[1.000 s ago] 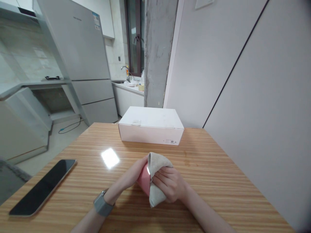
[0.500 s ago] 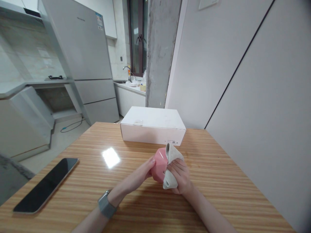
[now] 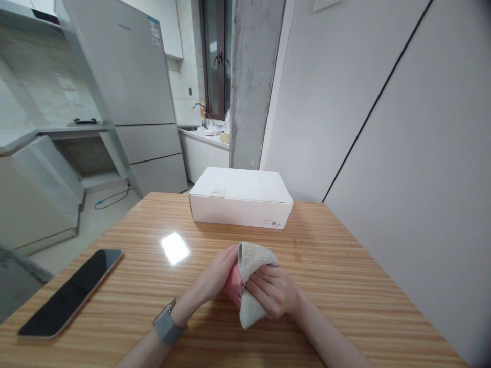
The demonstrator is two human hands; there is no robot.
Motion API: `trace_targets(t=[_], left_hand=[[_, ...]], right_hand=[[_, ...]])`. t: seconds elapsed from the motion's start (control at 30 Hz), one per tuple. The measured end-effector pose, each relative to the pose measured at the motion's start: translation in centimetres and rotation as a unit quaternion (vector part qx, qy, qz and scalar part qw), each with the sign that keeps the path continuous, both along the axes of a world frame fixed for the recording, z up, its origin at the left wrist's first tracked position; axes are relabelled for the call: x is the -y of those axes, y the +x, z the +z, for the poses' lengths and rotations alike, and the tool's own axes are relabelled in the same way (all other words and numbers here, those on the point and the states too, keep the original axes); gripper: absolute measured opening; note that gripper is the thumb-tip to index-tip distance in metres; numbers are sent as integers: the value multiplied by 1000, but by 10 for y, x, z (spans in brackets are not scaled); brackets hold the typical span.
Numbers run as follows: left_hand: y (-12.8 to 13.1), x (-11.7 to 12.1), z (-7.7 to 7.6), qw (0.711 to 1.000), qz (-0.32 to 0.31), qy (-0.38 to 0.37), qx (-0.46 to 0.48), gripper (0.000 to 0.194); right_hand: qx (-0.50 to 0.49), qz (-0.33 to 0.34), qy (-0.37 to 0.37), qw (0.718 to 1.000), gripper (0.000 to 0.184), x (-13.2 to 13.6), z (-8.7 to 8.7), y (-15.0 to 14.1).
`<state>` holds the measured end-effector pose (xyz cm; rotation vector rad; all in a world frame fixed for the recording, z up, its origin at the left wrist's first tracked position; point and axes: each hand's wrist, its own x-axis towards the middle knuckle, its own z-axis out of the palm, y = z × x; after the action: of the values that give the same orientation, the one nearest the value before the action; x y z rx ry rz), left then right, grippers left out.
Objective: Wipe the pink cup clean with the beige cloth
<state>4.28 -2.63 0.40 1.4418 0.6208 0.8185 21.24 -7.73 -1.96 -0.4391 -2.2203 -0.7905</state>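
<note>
A pink faceted object (image 3: 233,284), perhaps a bowl or pot, is held just over the wooden table (image 3: 161,286). My left hand (image 3: 219,272) wraps round its left side, with the fingertips hidden behind it. My right hand (image 3: 273,291) is closed on a pale grey cloth (image 3: 253,256) and presses it against the object's right side. The cloth covers most of the pink surface, so its full shape cannot be made out.
A white cardboard box (image 3: 241,197) lies at the table's far edge. On the left rests a black-screened phone or tablet (image 3: 71,294). A white wall (image 3: 406,194) runs along the right; a fridge (image 3: 126,76) stands beyond the table.
Both hands have brought the pink object slightly left and closer to me. The cloth has spread over more of it, and my left hand has shifted up around its side.
</note>
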Motion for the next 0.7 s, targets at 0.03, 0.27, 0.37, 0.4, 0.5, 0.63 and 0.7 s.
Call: trace_targets(t=[0.03, 0.27, 0.37, 0.4, 0.5, 0.63, 0.7], left_hand=[[0, -1, -1, 1000, 0, 12, -6, 31], [6, -6, -23, 998, 12, 9, 53, 40], [11, 0, -24, 984, -54, -72, 157, 41], [13, 3, -23, 974, -77, -94, 188, 41], [15, 6, -19, 957, -111, -141, 228, 35], [13, 3, -16, 960, -46, -184, 205, 23], [12, 1, -15, 973, 3, -167, 158, 32]], right_hand=[[-5, -4, -5, 1000, 43, -1, 0, 1], [-43, -61, -22, 997, 39, -3, -2, 11], [-104, -113, -44, 987, 42, -5, -3, 17], [-127, -121, -52, 983, 42, -6, -4, 19], [-168, -115, -47, 978, 44, -6, -6, 22], [-120, -86, -14, 989, 46, -2, -4, 16], [-66, -59, -11, 996, 42, 1, 0, 9]])
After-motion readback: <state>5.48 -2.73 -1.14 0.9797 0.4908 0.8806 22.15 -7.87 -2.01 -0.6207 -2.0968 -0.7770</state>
